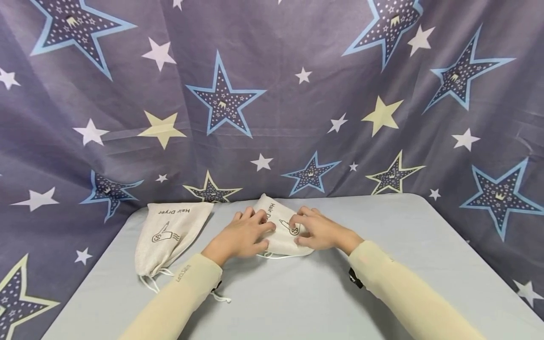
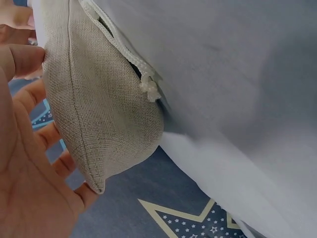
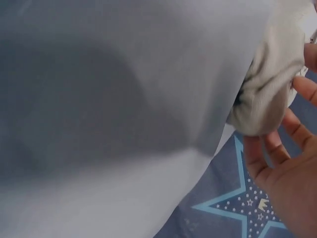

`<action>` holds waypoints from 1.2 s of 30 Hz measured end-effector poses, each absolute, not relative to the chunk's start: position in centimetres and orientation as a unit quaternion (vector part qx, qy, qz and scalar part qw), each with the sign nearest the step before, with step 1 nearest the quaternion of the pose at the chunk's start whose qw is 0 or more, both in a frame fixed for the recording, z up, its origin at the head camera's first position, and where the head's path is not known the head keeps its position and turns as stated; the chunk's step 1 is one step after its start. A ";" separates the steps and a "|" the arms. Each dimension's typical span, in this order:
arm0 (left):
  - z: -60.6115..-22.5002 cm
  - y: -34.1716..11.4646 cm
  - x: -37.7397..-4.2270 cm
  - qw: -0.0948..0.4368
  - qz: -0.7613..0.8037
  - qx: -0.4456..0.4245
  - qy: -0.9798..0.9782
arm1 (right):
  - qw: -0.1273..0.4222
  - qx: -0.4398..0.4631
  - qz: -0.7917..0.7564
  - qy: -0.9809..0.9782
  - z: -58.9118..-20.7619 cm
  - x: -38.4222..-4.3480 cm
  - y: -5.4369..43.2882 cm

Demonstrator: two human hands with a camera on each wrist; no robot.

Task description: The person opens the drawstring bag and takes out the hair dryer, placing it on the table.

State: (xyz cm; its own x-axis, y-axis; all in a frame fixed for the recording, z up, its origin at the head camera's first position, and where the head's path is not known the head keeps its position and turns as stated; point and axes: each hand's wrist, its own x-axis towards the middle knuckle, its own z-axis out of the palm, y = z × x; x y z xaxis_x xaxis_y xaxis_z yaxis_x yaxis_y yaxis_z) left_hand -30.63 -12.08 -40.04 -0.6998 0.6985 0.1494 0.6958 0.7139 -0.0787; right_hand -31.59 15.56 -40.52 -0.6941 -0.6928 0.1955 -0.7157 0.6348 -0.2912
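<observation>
A cream cloth drawstring bag (image 1: 278, 241), printed "Hair Dryer" with a dryer drawing, lies near the table's far edge between both hands. My left hand (image 1: 243, 236) rests on its left side, fingers spread and slightly bent; in the left wrist view its fingertips touch the bag's seamed edge. From the right, my right hand (image 1: 320, 230) touches the printed face and the bag's side with loosely bent fingers. The bag's white cord (image 2: 131, 57) ends in a knot. What fills the bag is hidden.
A second "Hair Dryer" drawstring bag (image 1: 170, 233) lies at the table's left, its gathered mouth and cords towards me. A white cord end (image 1: 221, 298) shows beside my left wrist. Behind the pale grey table (image 1: 297, 302) hangs a purple-grey star-patterned curtain (image 1: 272, 94).
</observation>
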 end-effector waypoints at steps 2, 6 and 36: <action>-40.0 -12.1 -30.7 0.084 0.008 -0.378 -0.922 | 0.030 0.381 0.175 -0.907 -40.6 -31.6 15.3; -40.0 -12.2 -30.8 0.085 0.004 -0.388 -0.918 | 0.024 0.370 0.173 -0.912 -40.7 -31.6 15.0; -40.2 -9.3 -31.7 0.108 0.018 -0.440 -0.891 | 0.039 0.347 0.151 -0.925 -40.6 -29.9 17.5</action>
